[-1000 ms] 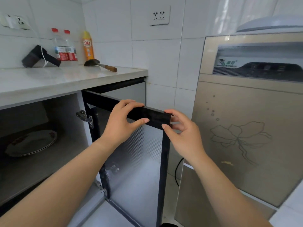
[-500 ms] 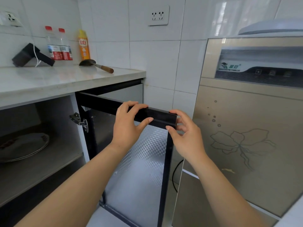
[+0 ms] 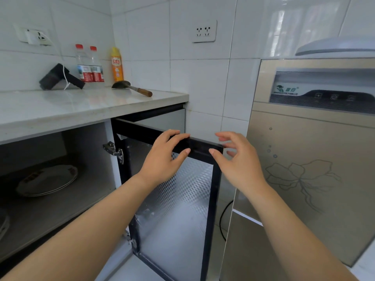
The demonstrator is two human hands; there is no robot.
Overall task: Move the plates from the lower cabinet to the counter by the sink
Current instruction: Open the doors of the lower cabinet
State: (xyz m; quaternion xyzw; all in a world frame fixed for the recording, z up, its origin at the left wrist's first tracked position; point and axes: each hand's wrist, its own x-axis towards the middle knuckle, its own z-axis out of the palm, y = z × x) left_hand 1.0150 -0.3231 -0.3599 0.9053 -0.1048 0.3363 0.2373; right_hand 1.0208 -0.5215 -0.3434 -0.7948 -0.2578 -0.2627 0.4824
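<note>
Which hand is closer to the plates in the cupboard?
Left. The left hand grips the open door's top edge, right of the plates on the shelf. The right hand is farther right, at the door's outer corner.

Black-framed cabinet door with silver cube pattern, gold appliance with flower outline, white tiles

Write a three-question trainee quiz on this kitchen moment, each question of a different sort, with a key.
1. True or false: the cabinet door stands open.
2. Where do the plates lie? A) on the counter B) on the cabinet shelf C) in the left hand
3. Fill in: the left hand grips the door's top ____.

Key: 1 true; 2 B; 3 edge. The right hand is open at the door's corner.
</note>
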